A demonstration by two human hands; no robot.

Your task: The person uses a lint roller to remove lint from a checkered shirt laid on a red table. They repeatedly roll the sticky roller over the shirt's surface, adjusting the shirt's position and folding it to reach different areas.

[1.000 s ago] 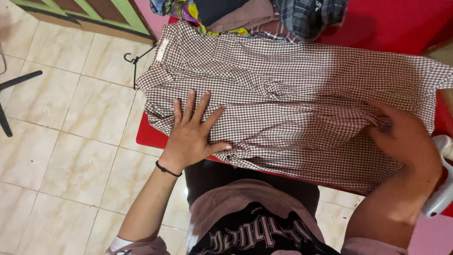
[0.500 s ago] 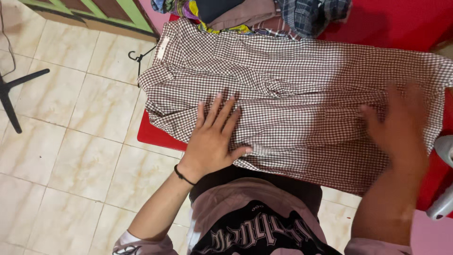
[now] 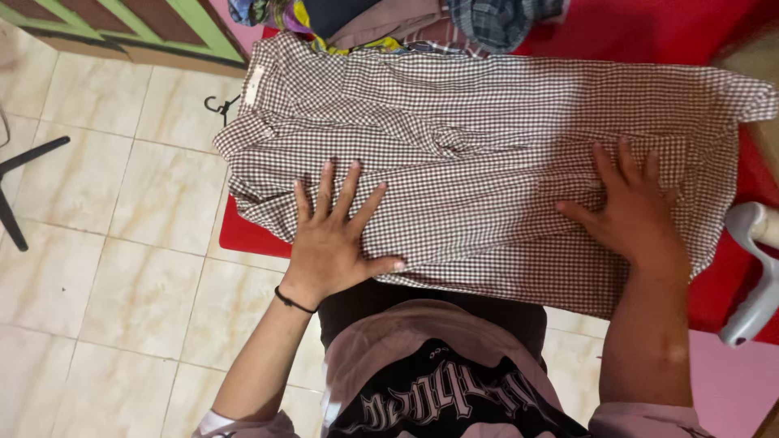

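Note:
A brown-and-white checked shirt (image 3: 487,138) lies spread across a red board (image 3: 247,235), collar end to the left. My left hand (image 3: 333,235) rests flat on the shirt's near left part, fingers spread, a black band on the wrist. My right hand (image 3: 629,207) lies flat on the shirt's near right part, fingers apart. Neither hand grips the cloth.
A pile of mixed clothes (image 3: 389,20) sits at the far edge of the board. A grey iron handle (image 3: 755,272) shows at the right edge. A black hanger (image 3: 217,107) lies on the tiled floor, and a black stand leg (image 3: 20,174) sits at the left.
My left hand slid right and then back left over the shirt. My right hand moved from a bunched fold to lying flat with fingers spread.

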